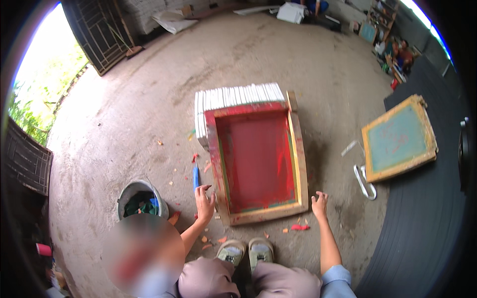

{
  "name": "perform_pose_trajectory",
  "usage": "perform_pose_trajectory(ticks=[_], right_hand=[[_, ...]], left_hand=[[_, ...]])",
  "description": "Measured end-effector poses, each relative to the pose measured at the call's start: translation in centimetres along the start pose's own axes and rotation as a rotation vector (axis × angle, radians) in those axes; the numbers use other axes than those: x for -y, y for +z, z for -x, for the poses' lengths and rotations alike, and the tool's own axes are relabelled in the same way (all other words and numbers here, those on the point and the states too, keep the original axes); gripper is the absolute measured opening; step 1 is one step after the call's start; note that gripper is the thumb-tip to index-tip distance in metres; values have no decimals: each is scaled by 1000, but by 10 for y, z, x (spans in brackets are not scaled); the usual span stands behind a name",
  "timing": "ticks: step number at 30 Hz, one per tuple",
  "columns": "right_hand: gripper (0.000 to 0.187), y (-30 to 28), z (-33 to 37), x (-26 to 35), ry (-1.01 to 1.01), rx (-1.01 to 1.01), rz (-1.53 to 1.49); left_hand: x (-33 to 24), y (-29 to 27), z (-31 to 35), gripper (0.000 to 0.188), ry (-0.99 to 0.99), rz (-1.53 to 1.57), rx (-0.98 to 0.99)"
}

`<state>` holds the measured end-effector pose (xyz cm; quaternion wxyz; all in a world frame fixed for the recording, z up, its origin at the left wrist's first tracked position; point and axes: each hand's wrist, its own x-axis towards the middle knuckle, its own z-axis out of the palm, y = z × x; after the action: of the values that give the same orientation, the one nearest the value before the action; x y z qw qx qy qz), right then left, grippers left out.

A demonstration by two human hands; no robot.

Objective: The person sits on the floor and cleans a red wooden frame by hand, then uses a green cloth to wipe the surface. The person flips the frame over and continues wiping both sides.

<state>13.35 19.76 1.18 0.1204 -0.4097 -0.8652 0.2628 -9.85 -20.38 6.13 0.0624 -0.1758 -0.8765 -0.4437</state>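
Note:
A wooden screen-printing frame [263, 215] lies in front of me, its mesh [258, 159] coated with dark red ink that is brighter toward the right side. Under and behind its far end sits a stack of white slabs or folded sheets [238, 96]. My left hand [204, 203] hovers just outside the frame's near left corner, thumb and fingers apart and holding nothing. On the opposite side, my right hand [320, 204] is beside the near right corner, fingers loosely bent and apart, also holding nothing. A blue strip-like tool [196, 176] with a red end lies beyond my left hand.
A bucket [130, 189] with dark green cloth stands left. Red and orange scraps [299, 227] litter the floor near my shoes [261, 248]. Another framed screen [400, 139] rests at right on black sheeting [417, 218], near a white strap [364, 184]. Other people [401, 53] sit far back.

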Motion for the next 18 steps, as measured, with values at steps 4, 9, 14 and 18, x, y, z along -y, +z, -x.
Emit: perform_pose_trajectory(ticks=[4, 9, 14, 18], right_hand=[[60, 28, -39, 55, 52, 109, -75], [89, 50, -96, 98, 166, 243, -195], [87, 28, -77, 119, 202, 120, -345], [78, -28, -56, 132, 126, 75, -545]], left_hand=[[0, 7, -36, 60, -25, -100, -34], [29, 50, -83, 75, -455, 117, 152], [9, 52, -82, 57, -509, 347, 102], [-51, 26, -86, 47, -478, 461, 12]])
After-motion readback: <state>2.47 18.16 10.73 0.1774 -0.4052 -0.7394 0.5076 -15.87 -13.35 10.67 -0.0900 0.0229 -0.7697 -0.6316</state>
